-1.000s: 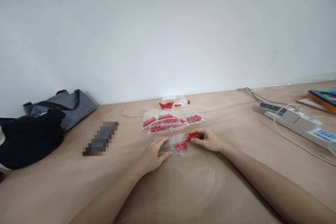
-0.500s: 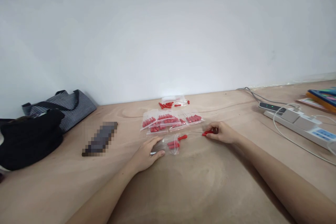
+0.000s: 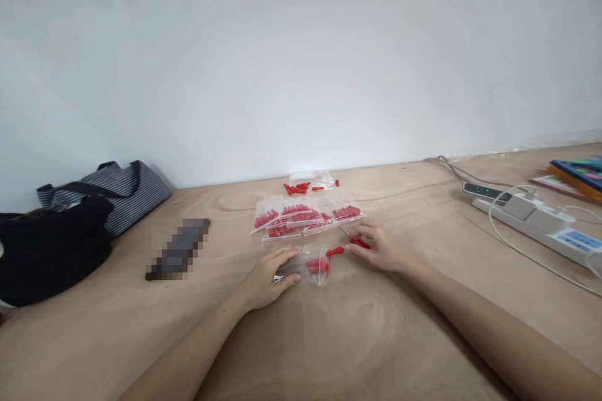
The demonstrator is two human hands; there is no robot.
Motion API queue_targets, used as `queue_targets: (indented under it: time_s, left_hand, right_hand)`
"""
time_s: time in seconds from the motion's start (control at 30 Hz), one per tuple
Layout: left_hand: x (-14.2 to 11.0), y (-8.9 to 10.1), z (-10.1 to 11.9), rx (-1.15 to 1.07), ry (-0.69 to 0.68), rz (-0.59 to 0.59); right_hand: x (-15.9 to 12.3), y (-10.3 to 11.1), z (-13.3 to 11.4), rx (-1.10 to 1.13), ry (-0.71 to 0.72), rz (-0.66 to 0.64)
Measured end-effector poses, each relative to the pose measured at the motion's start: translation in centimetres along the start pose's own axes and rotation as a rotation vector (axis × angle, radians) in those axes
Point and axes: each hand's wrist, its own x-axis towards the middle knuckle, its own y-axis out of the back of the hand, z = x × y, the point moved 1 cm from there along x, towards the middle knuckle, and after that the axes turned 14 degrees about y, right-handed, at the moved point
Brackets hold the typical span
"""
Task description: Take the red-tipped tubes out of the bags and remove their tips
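Note:
A small clear zip bag (image 3: 311, 263) with a few red plastic pieces inside lies on the wooden table (image 3: 329, 338). My left hand (image 3: 270, 276) rests flat on the bag's left end, fingers stretched over it. My right hand (image 3: 379, 245) sits just right of the bag, its fingertips pinched on a red piece (image 3: 360, 242). One loose red piece (image 3: 335, 251) lies between that hand and the bag's mouth. Behind them lie several filled bags of red pieces (image 3: 303, 219).
Loose red pieces and an empty bag (image 3: 308, 184) lie near the wall. A blurred dark object (image 3: 179, 249) sits at the left, beyond it a striped bag (image 3: 120, 191) and black cloth (image 3: 47, 250). A power strip with cables (image 3: 536, 219) and books (image 3: 578, 175) are at the right.
My right hand drew away to the right with red pieces, then came back toward the bag's mouth. A red piece now lies loose by the bag. My left hand stayed on the bag.

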Motion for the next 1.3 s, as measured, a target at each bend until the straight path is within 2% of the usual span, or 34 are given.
queue_targets:
  time_s: [0.07,0.2,0.27,0.37,0.43,0.53,0.7,0.8,0.9,1.03,1.13,1.23,1.3]
  left_hand:
    - [0.0,0.0,0.1,-0.009,-0.017,0.0]
    - [0.0,0.0,0.1,-0.011,-0.029,-0.009]
    - [0.0,0.0,0.1,-0.002,-0.028,-0.013]
    - [-0.1,0.1,0.0,0.001,-0.032,-0.016]
    - [-0.1,0.1,0.0,-0.01,-0.033,-0.016]
    - [-0.1,0.1,-0.1,-0.027,-0.034,-0.017]
    - [0.0,0.0,-0.2,-0.011,-0.032,-0.009]
    - [0.0,0.0,-0.2,0.01,-0.036,-0.006]
    - [0.0,0.0,-0.1,0.022,-0.04,0.001]
    - [-0.1,0.1,0.0,0.021,-0.044,0.0]
    - [0.1,0.1,0.0,0.017,-0.063,-0.01]
    - [0.3,0.0,0.0,0.007,-0.091,-0.026]
    - [0.4,-0.1,0.0,0.004,-0.098,-0.037]
  right_hand:
    - [0.4,-0.5,-1.1,-0.04,0.105,-0.042]
    - [0.9,-1.2,-2.4,-0.109,0.133,-0.159]
    - [0.9,-0.6,-2.1,-0.091,0.146,-0.192]
    - [0.2,1.8,-0.5,0.036,0.137,-0.194]
    - [-0.6,3.8,1.1,0.118,0.034,-0.145]
    - [-1.9,6.3,3.5,0.114,-0.159,-0.064]
    - [-3.4,7.7,5.7,0.09,-0.304,-0.043]
    - [-3.5,7.0,5.9,0.081,-0.344,-0.089]
    - [-2.9,5.3,5.2,0.12,-0.367,-0.104]
    - [-1.8,2.8,3.9,0.209,-0.333,-0.087]
    - [-1.2,1.9,2.8,0.13,-0.312,-0.046]
    - [-0.7,1.3,0.9,0.063,-0.22,0.054]
    - [-0.3,0.4,-1.0,0.099,-0.058,0.059]
